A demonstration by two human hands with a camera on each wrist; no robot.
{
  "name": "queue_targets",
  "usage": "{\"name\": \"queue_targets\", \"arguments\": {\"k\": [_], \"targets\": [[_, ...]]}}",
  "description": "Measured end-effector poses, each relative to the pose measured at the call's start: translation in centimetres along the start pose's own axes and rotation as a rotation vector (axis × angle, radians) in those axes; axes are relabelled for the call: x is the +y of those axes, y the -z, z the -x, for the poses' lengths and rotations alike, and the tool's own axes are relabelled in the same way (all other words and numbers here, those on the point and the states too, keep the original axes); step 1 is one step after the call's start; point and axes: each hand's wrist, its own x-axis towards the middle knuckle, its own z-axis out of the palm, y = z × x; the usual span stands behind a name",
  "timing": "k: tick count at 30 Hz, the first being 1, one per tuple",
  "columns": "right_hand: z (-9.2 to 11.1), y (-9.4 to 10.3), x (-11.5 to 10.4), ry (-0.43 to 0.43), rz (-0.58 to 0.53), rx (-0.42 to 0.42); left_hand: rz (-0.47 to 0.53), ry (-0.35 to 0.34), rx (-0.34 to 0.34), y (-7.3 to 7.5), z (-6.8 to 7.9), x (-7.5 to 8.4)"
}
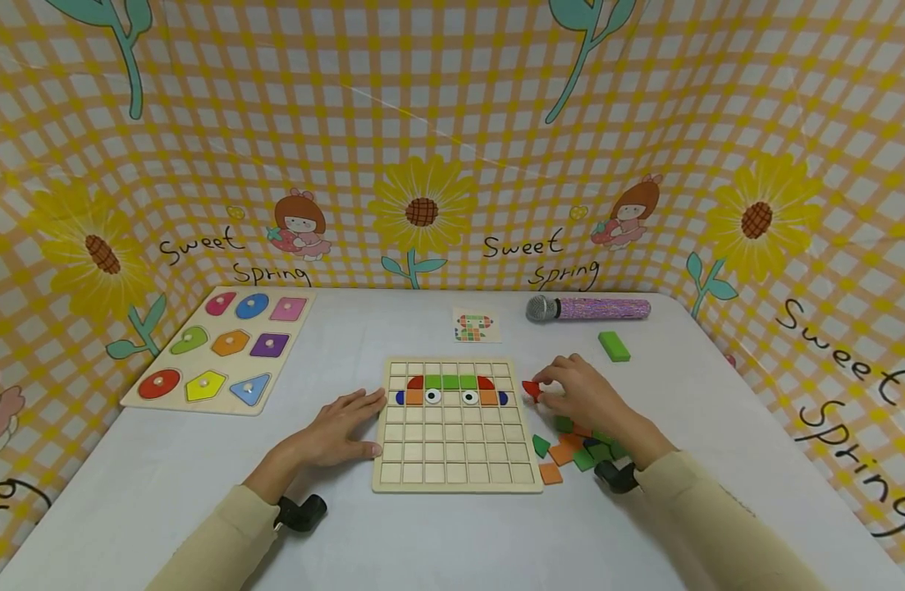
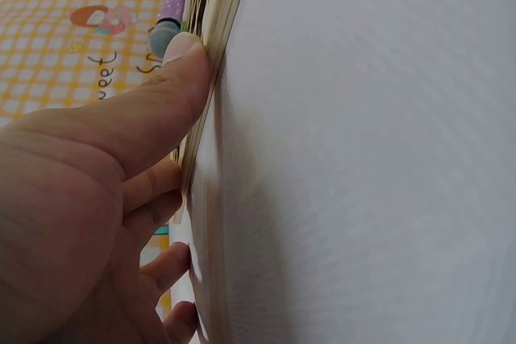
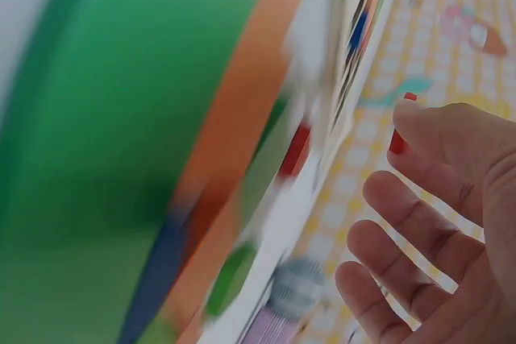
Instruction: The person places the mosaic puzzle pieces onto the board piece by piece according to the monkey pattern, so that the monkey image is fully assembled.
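Observation:
A wooden grid board (image 1: 452, 460) lies in the middle of the table. Across its upper rows sit red, green, orange and blue tiles with two round eye tiles (image 1: 433, 396). My left hand (image 1: 332, 431) rests at the board's left edge, thumb and fingertips touching the side, fingers fairly straight. Just off the board's right edge, my right hand (image 1: 587, 402) pinches a small red tile (image 1: 531, 390) between thumb and index finger; the right wrist view shows the red tile (image 3: 397, 141) edge-on, with the other fingers loosely bent. Below that hand lies a pile of green and orange tiles (image 1: 566, 450).
A pattern card (image 1: 477, 325) lies behind the board. To the back right are a glittery microphone (image 1: 600, 309) and a green block (image 1: 614, 346). At left is a knobbed shape puzzle (image 1: 223, 361). Patterned cloth (image 1: 422, 123) walls the table's back and sides.

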Motion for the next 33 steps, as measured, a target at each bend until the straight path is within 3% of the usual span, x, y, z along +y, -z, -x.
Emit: {"name": "queue_targets", "arguments": {"k": [14, 23, 33], "targets": [[-3.5, -2.2, -8.5, 0.244, -0.013, 0.010, -0.010, 0.008, -0.001, 0.1, 0.0, 0.2], [-5.6, -3.6, -12.5, 0.177, -0.036, -0.091, -0.007, 0.000, -0.003, 0.1, 0.0, 0.2], [-6.5, -4.7, -14.2, 0.127, 0.013, -0.131, -0.003, 0.003, -0.007, 0.2, 0.1, 0.2]]}}
